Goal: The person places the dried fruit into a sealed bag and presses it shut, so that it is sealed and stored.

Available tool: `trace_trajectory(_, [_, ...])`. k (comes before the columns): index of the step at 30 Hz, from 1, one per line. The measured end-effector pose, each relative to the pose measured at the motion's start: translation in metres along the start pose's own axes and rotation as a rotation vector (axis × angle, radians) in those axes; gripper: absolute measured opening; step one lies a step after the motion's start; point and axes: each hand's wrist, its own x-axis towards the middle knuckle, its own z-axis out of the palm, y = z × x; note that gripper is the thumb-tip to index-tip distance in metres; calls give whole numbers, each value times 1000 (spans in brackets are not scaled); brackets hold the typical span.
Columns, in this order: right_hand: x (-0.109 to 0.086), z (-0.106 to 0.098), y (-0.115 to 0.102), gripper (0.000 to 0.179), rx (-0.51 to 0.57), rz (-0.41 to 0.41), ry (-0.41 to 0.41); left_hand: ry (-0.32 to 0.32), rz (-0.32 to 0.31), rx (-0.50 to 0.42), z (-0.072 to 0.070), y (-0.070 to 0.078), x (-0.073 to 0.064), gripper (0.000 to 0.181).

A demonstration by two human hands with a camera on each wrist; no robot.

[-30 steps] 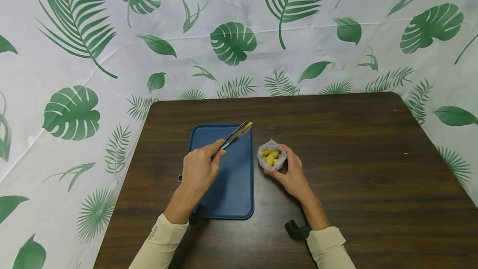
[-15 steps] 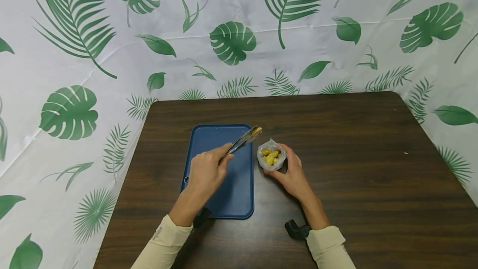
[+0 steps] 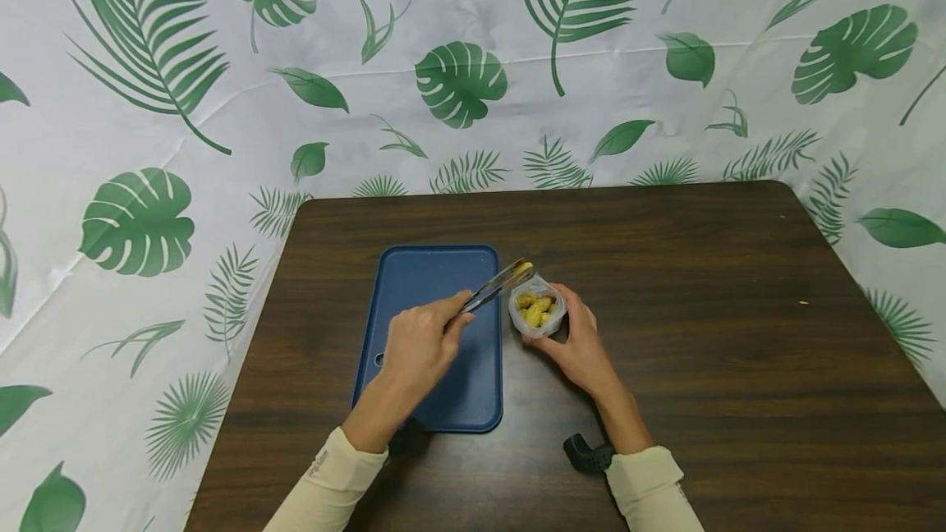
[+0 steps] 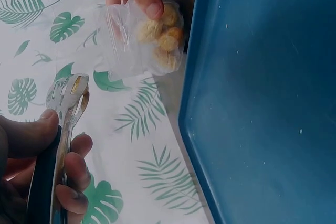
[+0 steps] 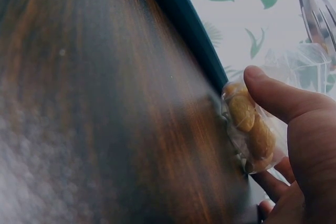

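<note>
My left hand grips a pair of metal tongs with dark handles, held over the blue tray. A yellow piece shows between the tong tips, close to the far rim of a clear plastic bag. Round the side of that bag my right hand curls its thumb and fingers, keeping it upright with the mouth spread. Inside lie several yellow-brown, knobbly oblong pieces, whose exact kind I cannot tell. In the right wrist view the thumb presses the bag near its bottom.
The dark wooden table carries the tray on the left, with the bag just right of the tray's edge. A small pale crumb lies far to the right. Behind the table hangs a white leaf-print cloth.
My left hand has moved right and slightly toward me, bringing the tongs and their yellow piece from above the tray to the bag's rim. The right hand and bag have stayed still.
</note>
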Motion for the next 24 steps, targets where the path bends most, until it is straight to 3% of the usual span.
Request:
trace_trajectory(13, [0, 0, 0, 93, 2, 13, -1, -14, 56, -6, 5, 4, -1, 30])
trace_trajectory(19, [0, 0, 0, 93, 2, 15, 5, -68, 24, -4, 4, 5, -2, 38])
trace_trajectory(24, [1, 1, 1, 92, -5, 11, 4, -47, -10, 21, 3, 2, -1, 43])
